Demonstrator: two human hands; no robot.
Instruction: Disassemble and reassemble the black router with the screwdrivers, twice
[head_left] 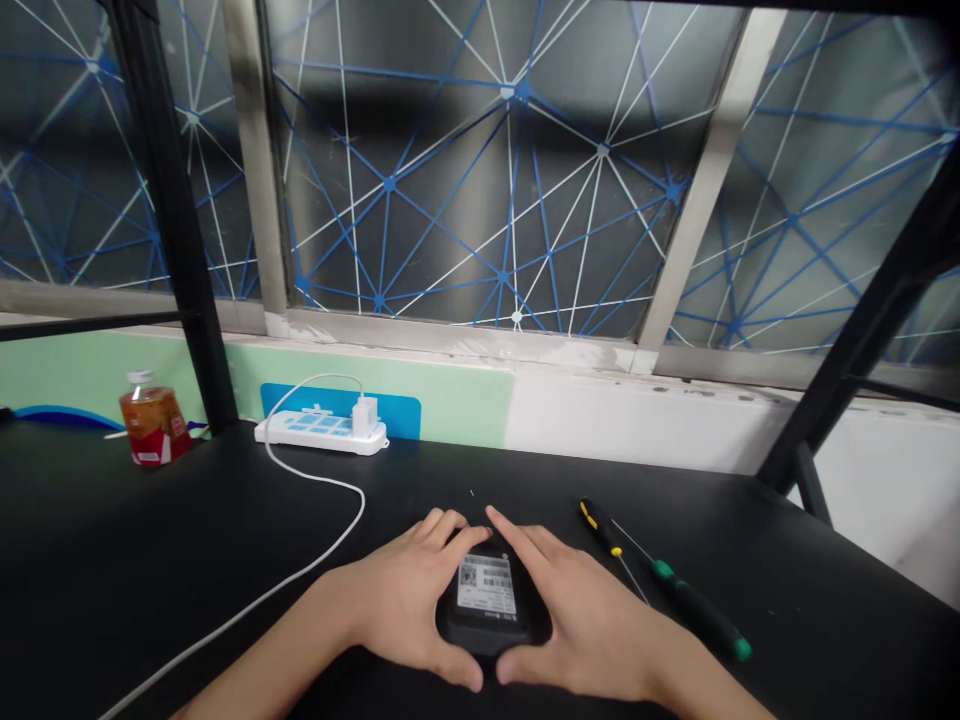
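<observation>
A small black box-shaped device (525, 610) lies on the black tabletop, its white label with a QR code and barcodes facing up. From one side my left hand (405, 600) curves round it, thumb at the near edge and fingers at the far edge. My right hand (589, 615) cups the opposite side in the same way, its thumb almost meeting the left one. The undersides of the device and some fingertips are hidden. What kind of device it is, I cannot make out.
Right of my hands lie a black-and-yellow screwdriver (598, 522) and a black-and-green screwdriver (705, 612). A white power strip (322, 432) with a charger (365, 415) and white cable (300, 573) sits at the back left, near a drink bottle (154, 420). Black frame posts (176, 220) rise at both sides.
</observation>
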